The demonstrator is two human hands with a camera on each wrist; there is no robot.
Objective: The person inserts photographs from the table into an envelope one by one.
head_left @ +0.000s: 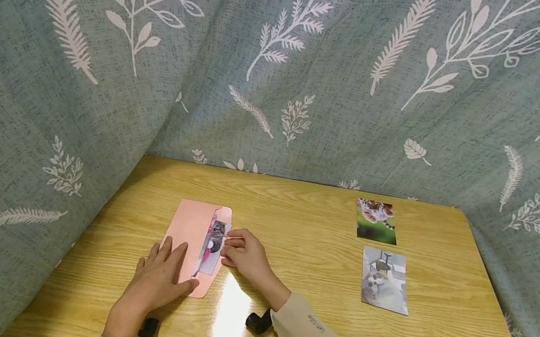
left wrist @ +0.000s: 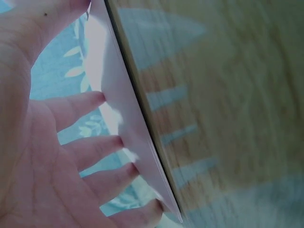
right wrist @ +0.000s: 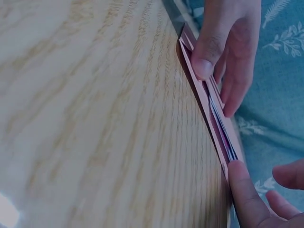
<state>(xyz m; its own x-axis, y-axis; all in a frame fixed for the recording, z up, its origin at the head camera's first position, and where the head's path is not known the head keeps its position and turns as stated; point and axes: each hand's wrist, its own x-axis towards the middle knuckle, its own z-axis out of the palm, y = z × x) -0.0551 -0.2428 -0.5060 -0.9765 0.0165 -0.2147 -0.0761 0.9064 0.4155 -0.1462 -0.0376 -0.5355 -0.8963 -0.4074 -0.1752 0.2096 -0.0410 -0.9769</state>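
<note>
A pink envelope (head_left: 190, 220) lies on the table with its opening and flap on the right. A photo card (head_left: 212, 262) showing a grey tabby cat is partly inside, its right part sticking out. My left hand (head_left: 157, 277) rests on the envelope with spread fingers, thumb near the bottom of the opening. In the left wrist view, its fingertips (left wrist: 118, 141) touch the envelope's edge (left wrist: 128, 114). My right hand (head_left: 246, 256) is at the card's right edge. The right wrist view shows one fingertip (right wrist: 237, 171) against the card edges (right wrist: 223, 128), other fingers standing apart.
Two photo cards lie at the right of the wooden table (head_left: 304, 221): a tiger card (head_left: 377, 221) further back and a raccoon card (head_left: 384, 281) nearer. A leaf-patterned curtain (head_left: 337, 114) hangs around the back and sides. Black wrist cameras (head_left: 258, 323) sit under the wrists.
</note>
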